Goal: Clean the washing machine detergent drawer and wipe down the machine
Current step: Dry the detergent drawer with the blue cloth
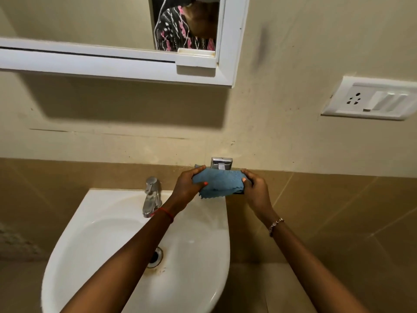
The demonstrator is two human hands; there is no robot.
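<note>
Blue cloth (217,180): is hanging bunched between both hands, just below a metal wall bracket (221,163), over the sink (101,199) rim.
Left hand (187,185): is gripping its left end, arm outstretched.
Right hand (255,188): is gripping the right end.

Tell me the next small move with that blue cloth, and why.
Probably carry the blue cloth left, under the tap, to wet it. The left hand and right hand grip its ends before the chrome wall fitting, by the sink's back right corner, and no water runs.
</note>
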